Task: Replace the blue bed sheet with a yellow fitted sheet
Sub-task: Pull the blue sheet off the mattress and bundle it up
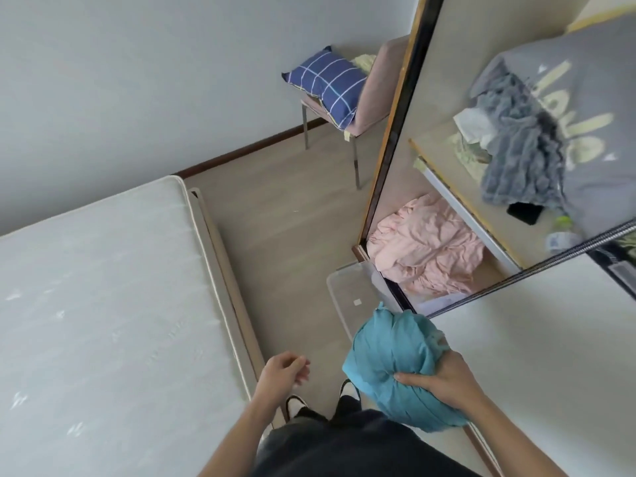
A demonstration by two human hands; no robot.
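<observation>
I see right hand (444,380) fingers (409,377) clutching the balled blue sheet (395,366) (soft, light, squashy—grab deep folds); left hand (282,371) loosely curled, empty.

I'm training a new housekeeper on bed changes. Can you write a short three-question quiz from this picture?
1. True or false: the mattress is bare.
2. Which hand grips the bundled blue sheet? A) left hand B) right hand C) both
3. Fill in: the blue checked pillow lies on a ____ by the wall.

Key
1. True: no sheet covers it.
2. B: the right hand holds the bundle; the left hangs free with loosely curled fingers, holding nothing.
3. Chair.
</observation>
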